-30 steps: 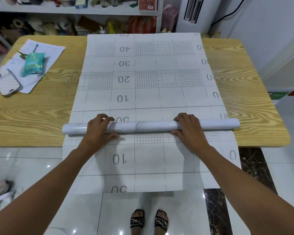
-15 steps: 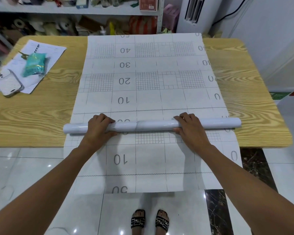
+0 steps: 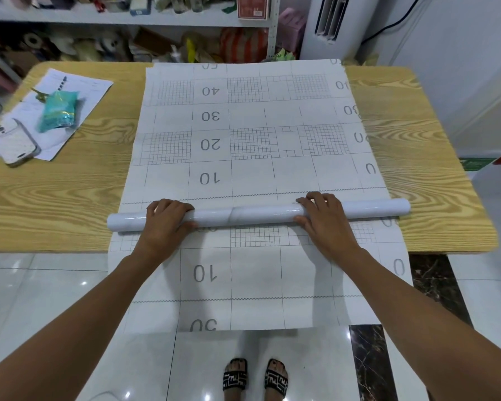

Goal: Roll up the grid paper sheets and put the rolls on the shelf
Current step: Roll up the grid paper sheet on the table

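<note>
A large white grid paper sheet [image 3: 252, 172] with printed numbers lies lengthwise on the wooden table [image 3: 55, 198]. Its near end hangs over the table's front edge toward the floor. A glossy white roll [image 3: 261, 213] lies crosswise on the sheet near that edge, sticking out past both sides of the sheet. My left hand [image 3: 165, 224] grips the roll's left part, fingers curled over its top. My right hand [image 3: 326, 221] holds the right part the same way. The shelf [image 3: 128, 20] stands behind the table, crowded with items.
On the table's left lie loose papers [image 3: 81, 88], a teal packet [image 3: 58, 111] and a phone [image 3: 15, 143] in a white case. A white standing unit [image 3: 327, 27] is at the back right. My sandalled feet [image 3: 255, 377] stand on the glossy tile floor.
The roll has turned slightly away from me, covering the "30" mark that showed just beyond it. Both hands stay on the roll.
</note>
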The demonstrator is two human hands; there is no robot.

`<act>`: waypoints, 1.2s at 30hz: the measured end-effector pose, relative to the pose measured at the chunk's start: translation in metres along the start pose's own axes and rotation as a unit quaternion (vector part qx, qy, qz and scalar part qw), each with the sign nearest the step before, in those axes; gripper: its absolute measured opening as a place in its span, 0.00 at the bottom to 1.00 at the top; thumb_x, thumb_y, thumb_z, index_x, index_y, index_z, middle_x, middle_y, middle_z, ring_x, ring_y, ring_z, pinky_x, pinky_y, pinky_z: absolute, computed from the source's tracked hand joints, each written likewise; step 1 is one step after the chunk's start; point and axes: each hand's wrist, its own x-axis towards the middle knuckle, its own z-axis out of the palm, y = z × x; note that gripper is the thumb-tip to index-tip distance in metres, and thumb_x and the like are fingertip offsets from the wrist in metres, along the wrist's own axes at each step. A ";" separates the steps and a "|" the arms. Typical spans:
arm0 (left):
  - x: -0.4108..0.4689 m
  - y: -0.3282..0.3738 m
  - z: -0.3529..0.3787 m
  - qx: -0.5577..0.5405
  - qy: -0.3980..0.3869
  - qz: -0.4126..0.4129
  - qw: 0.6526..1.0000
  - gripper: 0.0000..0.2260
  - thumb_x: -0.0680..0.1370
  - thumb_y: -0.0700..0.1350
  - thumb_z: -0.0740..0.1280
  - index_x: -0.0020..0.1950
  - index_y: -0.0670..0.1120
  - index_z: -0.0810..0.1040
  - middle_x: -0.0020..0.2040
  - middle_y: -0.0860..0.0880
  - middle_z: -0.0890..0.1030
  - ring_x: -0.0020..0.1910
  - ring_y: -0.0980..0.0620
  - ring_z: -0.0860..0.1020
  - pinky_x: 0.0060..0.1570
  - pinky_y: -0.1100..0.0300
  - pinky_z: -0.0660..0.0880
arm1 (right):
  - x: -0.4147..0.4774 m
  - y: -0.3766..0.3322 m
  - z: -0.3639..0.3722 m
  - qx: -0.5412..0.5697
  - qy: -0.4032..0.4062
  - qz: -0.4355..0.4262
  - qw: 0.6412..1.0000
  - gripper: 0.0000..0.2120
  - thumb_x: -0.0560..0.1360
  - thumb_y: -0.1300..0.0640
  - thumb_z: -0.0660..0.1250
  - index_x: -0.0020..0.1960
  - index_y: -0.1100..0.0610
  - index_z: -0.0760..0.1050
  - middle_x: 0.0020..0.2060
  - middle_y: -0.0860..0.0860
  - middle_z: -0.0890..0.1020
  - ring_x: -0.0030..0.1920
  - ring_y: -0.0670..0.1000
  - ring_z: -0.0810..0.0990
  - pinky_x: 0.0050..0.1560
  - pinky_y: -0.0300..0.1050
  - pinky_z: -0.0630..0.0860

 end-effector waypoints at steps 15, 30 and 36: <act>-0.002 0.007 -0.003 0.020 -0.007 -0.036 0.999 0.18 0.75 0.51 0.58 0.59 0.41 0.74 0.49 0.43 0.79 0.49 0.41 0.72 0.53 0.48 0.65 | 0.000 0.003 -0.002 0.044 0.010 -0.040 0.998 0.21 0.69 0.47 0.72 0.53 0.59 0.71 0.47 0.53 0.74 0.42 0.54 0.72 0.46 0.43 0.62; -0.010 0.013 -0.005 0.097 -0.042 -0.016 0.994 0.26 0.64 0.49 0.77 0.55 0.37 0.77 0.47 0.37 0.75 0.43 0.37 0.72 0.42 0.44 0.71 | 0.000 0.004 -0.005 -0.002 0.000 -0.019 1.000 0.20 0.74 0.45 0.56 0.56 0.57 0.76 0.51 0.52 0.76 0.47 0.55 0.70 0.48 0.51 0.73; -0.009 0.010 -0.003 0.107 -0.032 0.004 0.994 0.28 0.64 0.45 0.77 0.61 0.37 0.74 0.47 0.38 0.76 0.44 0.37 0.73 0.41 0.46 0.71 | -0.001 0.002 -0.008 0.007 -0.033 -0.009 0.999 0.24 0.75 0.44 0.50 0.61 0.56 0.74 0.52 0.52 0.77 0.48 0.56 0.72 0.50 0.50 0.71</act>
